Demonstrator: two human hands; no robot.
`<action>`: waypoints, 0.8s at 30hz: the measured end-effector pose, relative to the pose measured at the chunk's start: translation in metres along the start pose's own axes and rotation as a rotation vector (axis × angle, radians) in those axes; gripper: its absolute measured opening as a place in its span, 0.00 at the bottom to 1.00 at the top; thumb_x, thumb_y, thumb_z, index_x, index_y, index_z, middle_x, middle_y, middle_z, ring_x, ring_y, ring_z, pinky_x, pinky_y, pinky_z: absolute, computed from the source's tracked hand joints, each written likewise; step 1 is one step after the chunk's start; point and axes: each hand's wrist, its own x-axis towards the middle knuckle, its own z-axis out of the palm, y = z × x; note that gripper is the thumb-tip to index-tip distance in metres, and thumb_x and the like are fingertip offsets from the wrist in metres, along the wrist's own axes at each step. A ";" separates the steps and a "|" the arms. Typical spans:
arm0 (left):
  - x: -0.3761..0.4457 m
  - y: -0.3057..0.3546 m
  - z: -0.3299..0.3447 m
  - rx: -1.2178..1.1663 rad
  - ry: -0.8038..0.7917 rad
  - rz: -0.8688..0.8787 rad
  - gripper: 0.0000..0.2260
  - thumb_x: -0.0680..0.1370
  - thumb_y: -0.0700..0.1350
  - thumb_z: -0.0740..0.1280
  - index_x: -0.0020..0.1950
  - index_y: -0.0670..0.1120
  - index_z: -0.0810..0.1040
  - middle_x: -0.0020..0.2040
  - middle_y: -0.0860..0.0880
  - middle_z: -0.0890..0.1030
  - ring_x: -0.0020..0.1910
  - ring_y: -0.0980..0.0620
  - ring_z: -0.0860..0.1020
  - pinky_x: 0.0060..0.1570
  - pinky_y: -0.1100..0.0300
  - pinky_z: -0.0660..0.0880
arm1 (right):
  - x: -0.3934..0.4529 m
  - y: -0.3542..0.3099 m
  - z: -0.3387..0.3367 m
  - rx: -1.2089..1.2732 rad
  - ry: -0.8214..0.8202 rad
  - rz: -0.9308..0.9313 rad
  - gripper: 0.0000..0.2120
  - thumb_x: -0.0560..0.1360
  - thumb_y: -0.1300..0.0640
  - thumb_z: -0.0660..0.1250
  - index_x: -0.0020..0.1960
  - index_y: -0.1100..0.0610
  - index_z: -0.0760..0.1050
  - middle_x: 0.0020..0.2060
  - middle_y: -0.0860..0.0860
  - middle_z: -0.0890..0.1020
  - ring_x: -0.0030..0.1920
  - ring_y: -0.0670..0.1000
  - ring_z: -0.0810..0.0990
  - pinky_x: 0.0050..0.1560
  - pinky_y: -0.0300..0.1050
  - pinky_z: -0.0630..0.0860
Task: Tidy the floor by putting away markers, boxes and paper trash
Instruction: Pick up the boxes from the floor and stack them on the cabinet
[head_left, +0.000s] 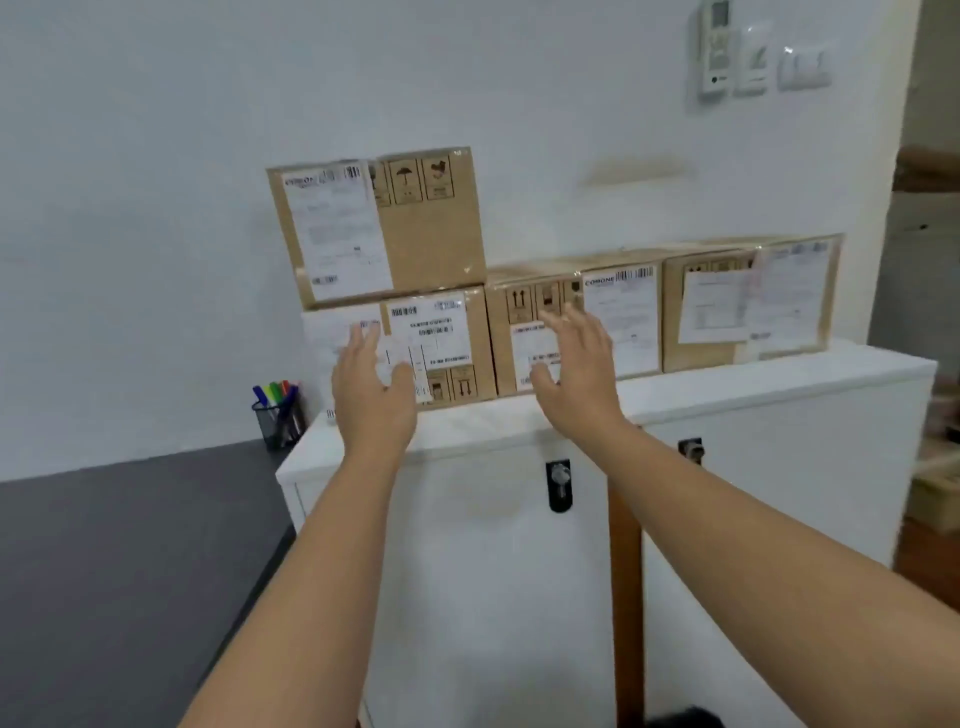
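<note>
The white cabinet (727, 395) runs beyond both hands, its flat top carrying 4 cardboard boxes against the wall. Its front edge lies just below the wrists, and a bare strip of top shows between that edge and the boxes, so there is little room to slide anything toward the person. To the right of the right hand (576, 364) the far-right box (748, 306) ends short of the cabinet's corner.

The top box (379, 228) sits above the left hand (371, 389), stacked on the lower-left box (405, 348) and set back to the left of it. The middle box (576, 322) stands directly behind the right hand, touching its neighbours.

These boxes look stiff, taped shut and probably of moderate weight; glossy tape and paper labels may be slick, so opposite side walls or bottom corners look like the safest hold.

Both hands are spread, fingers apart, holding nothing, hovering in front of the lower boxes.

Left of the left hand, a mesh pen cup (278, 421) holds the markers (275, 392).
</note>
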 end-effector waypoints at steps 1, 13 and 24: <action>-0.022 0.002 0.006 0.015 -0.033 0.051 0.22 0.79 0.43 0.63 0.74 0.52 0.68 0.77 0.54 0.62 0.76 0.53 0.58 0.75 0.53 0.56 | -0.021 0.012 -0.008 -0.009 -0.003 0.012 0.25 0.76 0.59 0.62 0.72 0.51 0.65 0.75 0.53 0.60 0.76 0.55 0.53 0.76 0.51 0.51; -0.302 -0.062 0.066 0.221 -0.721 -0.036 0.13 0.77 0.44 0.65 0.61 0.54 0.77 0.64 0.52 0.70 0.66 0.48 0.64 0.64 0.63 0.58 | -0.298 0.176 -0.106 -0.259 -0.259 0.532 0.13 0.74 0.61 0.63 0.56 0.50 0.77 0.60 0.54 0.73 0.63 0.58 0.68 0.64 0.50 0.65; -0.459 -0.088 0.029 0.460 -1.099 -0.221 0.13 0.78 0.47 0.63 0.63 0.54 0.77 0.64 0.48 0.70 0.66 0.43 0.65 0.67 0.53 0.63 | -0.447 0.203 -0.161 -0.126 -0.670 0.946 0.08 0.74 0.58 0.63 0.50 0.52 0.79 0.53 0.53 0.82 0.54 0.56 0.79 0.54 0.46 0.74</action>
